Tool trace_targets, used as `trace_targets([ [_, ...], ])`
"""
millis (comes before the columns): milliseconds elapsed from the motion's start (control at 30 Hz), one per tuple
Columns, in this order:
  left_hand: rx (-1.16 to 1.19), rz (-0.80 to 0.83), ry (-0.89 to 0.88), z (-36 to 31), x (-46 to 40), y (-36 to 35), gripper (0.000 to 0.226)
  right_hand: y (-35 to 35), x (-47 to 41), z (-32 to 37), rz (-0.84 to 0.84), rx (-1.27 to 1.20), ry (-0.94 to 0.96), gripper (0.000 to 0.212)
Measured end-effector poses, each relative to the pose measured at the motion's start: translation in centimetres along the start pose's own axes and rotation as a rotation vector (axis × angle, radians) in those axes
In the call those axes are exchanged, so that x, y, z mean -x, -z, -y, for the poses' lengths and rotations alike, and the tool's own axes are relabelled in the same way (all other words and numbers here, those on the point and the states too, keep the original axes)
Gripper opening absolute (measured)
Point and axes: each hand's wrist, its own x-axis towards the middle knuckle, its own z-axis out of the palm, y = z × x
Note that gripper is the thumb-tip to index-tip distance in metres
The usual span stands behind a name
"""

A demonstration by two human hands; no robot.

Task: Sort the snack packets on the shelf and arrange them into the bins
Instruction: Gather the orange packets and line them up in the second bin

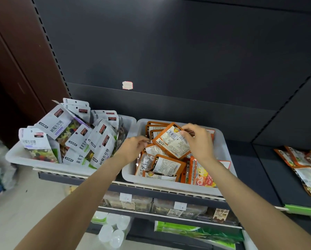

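Two translucent white bins stand side by side on the dark shelf. The left bin holds several white and purple candy packets. The right bin holds several orange snack packets. Over the right bin both hands hold one orange packet, tilted with its white label side up. My left hand pinches its lower left corner. My right hand grips its upper right edge with curled fingers.
More orange packets lie loose on the neighbouring shelf section at the right. A small sticker is on the dark back panel. Lower shelves hold boxed goods, green packs and clear cups.
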Motion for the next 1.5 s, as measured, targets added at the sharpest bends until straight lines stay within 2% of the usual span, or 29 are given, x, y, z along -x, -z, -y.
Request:
trace_targets([
  [133, 0.115, -0.023, 0.005, 0.5, 1.0, 0.7, 0.028, -2.0, -0.1, 0.8, 0.097, 0.089, 0.031, 0.021],
  [267, 0.11, -0.035, 0.011, 0.8, 1.5, 0.6, 0.027, -4.6, 1.2, 0.9, 0.341, 0.141, 0.058, 0.02],
  [333, 0.112, -0.036, 0.009, 0.7, 1.5, 0.4, 0.025, -5.3, 1.7, 1.2, 0.412, 0.153, 0.065, 0.021],
  [433, 0.082, -0.062, -0.01, 0.1, 1.8, 0.3, 0.026, -4.5, 1.5, 1.9, 0.365, 0.072, 0.087, 0.025],
  [567, -0.143, -0.211, -0.09, -1.4, 2.9, -0.2, 0.027, -1.4, 1.0, 1.1, 0.234, -0.002, 0.074, 0.025],
  [733, -0.202, -0.314, -0.171, -7.6, 2.8, -2.3, 0.033, 3.5, 1.6, -2.7, 0.147, 0.019, 0.074, 0.022],
  [833, -0.166, -0.294, -0.235, -12.2, 2.2, -5.4, 0.032, 7.0, 2.2, -6.3, 0.106, 0.063, 0.046, 0.022],
  [967, -0.127, -0.174, -0.303, -18.4, 0.7, -11.4, 0.031, 12.4, 3.5, -12.8, 0.067, 0.122, -0.04, 0.022],
  [1100, -0.117, -0.052, -0.415, -25.2, -2.2, -19.5, 0.029, 18.5, 4.9, -21.3, 0.099, 0.195, -0.183, 0.027],
  [1300, -0.122, 0.072, -0.353, -34.0, -6.4, -32.3, 0.03, 26.2, 6.1, -35.7, 0.157, 0.275, -0.384, 0.037],
  [1433, -0.154, 0.166, -0.271, -36.4, -9.1, -38.9, 0.035, 28.9, 5.5, -42.7, 0.22, 0.305, -0.48, 0.048],
  [1500, -0.181, 0.213, -0.249, -36.9, -10.2, -41.7, 0.045, 29.6, 5.0, -45.7, 0.241, 0.313, -0.509, 0.052],
])
